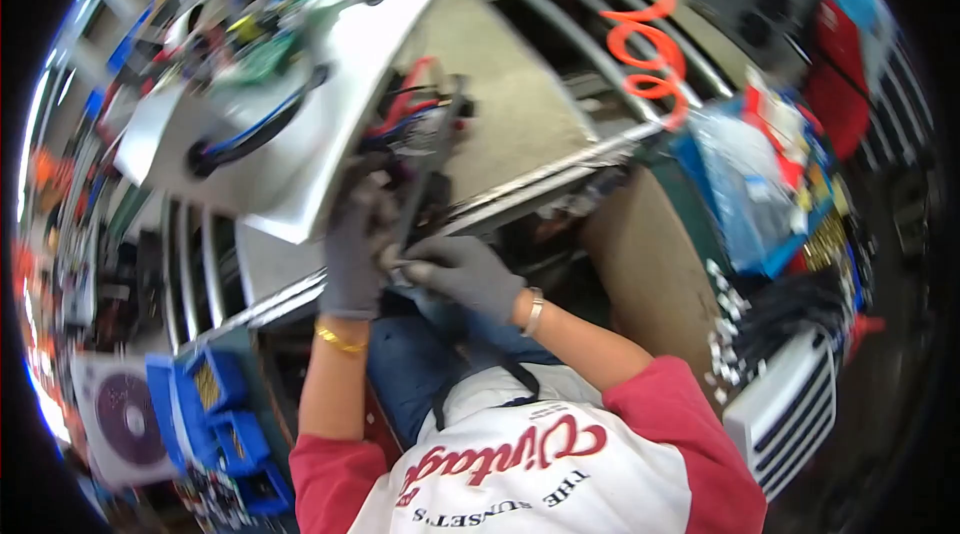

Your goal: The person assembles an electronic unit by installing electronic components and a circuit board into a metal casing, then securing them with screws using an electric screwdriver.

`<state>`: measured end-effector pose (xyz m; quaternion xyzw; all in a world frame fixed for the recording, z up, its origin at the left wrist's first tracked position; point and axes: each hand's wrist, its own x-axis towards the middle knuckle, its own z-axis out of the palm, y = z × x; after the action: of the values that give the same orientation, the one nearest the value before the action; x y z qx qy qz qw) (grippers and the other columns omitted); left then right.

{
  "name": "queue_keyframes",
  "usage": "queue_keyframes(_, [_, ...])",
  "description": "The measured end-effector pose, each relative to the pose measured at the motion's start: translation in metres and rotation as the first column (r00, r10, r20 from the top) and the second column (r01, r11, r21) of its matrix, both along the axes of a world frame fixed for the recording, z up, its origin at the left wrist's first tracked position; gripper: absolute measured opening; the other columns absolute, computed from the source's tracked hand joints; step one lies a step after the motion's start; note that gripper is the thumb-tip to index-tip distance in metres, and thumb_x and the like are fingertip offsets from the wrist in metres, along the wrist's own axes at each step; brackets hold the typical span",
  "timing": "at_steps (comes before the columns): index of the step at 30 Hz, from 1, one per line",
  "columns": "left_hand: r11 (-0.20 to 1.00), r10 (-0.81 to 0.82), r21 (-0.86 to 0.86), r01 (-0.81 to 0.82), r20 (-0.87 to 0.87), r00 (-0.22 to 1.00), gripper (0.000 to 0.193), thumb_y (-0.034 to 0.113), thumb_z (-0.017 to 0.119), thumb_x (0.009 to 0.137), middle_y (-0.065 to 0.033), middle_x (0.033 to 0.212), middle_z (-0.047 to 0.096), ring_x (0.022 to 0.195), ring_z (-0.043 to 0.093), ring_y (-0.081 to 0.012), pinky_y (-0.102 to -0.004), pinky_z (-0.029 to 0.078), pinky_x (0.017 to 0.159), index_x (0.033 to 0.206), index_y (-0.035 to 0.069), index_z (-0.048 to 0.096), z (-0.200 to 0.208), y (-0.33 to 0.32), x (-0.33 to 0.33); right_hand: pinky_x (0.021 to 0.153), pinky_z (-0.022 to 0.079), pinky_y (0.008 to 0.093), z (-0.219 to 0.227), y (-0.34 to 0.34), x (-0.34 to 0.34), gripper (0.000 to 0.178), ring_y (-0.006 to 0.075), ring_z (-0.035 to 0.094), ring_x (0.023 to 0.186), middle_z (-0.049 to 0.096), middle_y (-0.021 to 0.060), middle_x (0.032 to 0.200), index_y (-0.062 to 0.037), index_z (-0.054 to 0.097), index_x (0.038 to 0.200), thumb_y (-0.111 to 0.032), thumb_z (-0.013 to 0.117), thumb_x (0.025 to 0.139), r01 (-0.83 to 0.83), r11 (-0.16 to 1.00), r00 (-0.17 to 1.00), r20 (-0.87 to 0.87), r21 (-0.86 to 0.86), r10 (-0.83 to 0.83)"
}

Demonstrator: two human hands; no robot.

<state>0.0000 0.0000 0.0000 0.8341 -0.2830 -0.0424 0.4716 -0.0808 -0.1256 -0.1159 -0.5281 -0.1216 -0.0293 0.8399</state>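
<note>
A white panel (pixel 330 104) with a dark cable looped across its face and a bundle of red, blue and black wires (pixel 415 119) at its lower right edge lies tilted on a roller conveyor (pixel 560 44). The left hand (pixel 352 254), in a grey glove, reaches up to the panel's lower corner, its grip narrow and curled against the edge where the wires come out; whether it actually pinches a wire cannot be told through the blur. Just beside it to the right, the right hand (pixel 465 274), also grey-gloved, has its grip closed around the lower end of a slim dark tool (pixel 425 174) that runs upward into the wire bundle. The two hands touch at the fingertips.

Below the left grip, a gold bangle (pixel 340 339) sits on the left wrist; a silver bracelet (pixel 535 312) sits on the right wrist. Far to the lower left of the grips stand blue parts bins (pixel 225 414). Up and to the right of the right grip, an orange coiled hose (pixel 645 24) hangs over the conveyor, and farther right lie clear plastic bags (pixel 750 184) on the tabletop.
</note>
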Motion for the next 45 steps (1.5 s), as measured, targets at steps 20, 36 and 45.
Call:
queue_keyframes(20, [0.508, 0.767, -0.073, -0.858, 0.492, 0.412, 0.025, 0.032, 0.062, 0.097, -0.0166, 0.098, 0.072, 0.088, 0.071, -0.0330, -0.0399, 0.054, 0.074, 0.112, 0.014, 0.069, -0.047, 0.281, -0.059, 0.062, 0.049, 0.0235, -0.091, -0.033, -0.115, 0.025, 0.0108, 0.065, 0.072, 0.073, 0.0072, 0.092, 0.0013, 0.069, 0.113, -0.016, 0.062, 0.098, -0.485, 0.754, 0.828, -0.509, -0.443, 0.234])
queue_keyframes(36, [-0.071, 0.768, 0.857, -0.510, 0.373, 0.520, 0.047, 0.036, 0.069, 0.088, -0.0106, 0.138, 0.061, 0.129, 0.056, -0.0293, -0.0498, 0.041, 0.108, 0.135, 0.031, 0.063, -0.140, 0.508, 0.016, 0.062, 0.049, 0.0216, -0.134, -0.021, -0.123, 0.027, 0.0101, 0.063, 0.072, 0.072, 0.0076, 0.094, 0.0005, 0.068, 0.117, -0.018, 0.061, 0.098, -0.536, 0.703, 0.715, -0.694, -0.468, 0.083])
queue_keyframes(45, [-0.118, 0.549, 0.861, -0.495, 0.472, 0.690, 0.022, 0.026, 0.065, 0.087, -0.0045, 0.124, 0.066, 0.125, 0.056, -0.0253, -0.0539, 0.024, 0.118, 0.104, 0.030, 0.077, -0.161, 0.518, 0.025, 0.068, 0.053, 0.0242, -0.139, -0.011, -0.119, 0.026, 0.0113, 0.067, 0.073, 0.075, 0.0080, 0.094, -0.0004, 0.070, 0.115, -0.018, 0.064, 0.096, -0.556, 0.571, 0.760, -0.648, -0.604, 0.053])
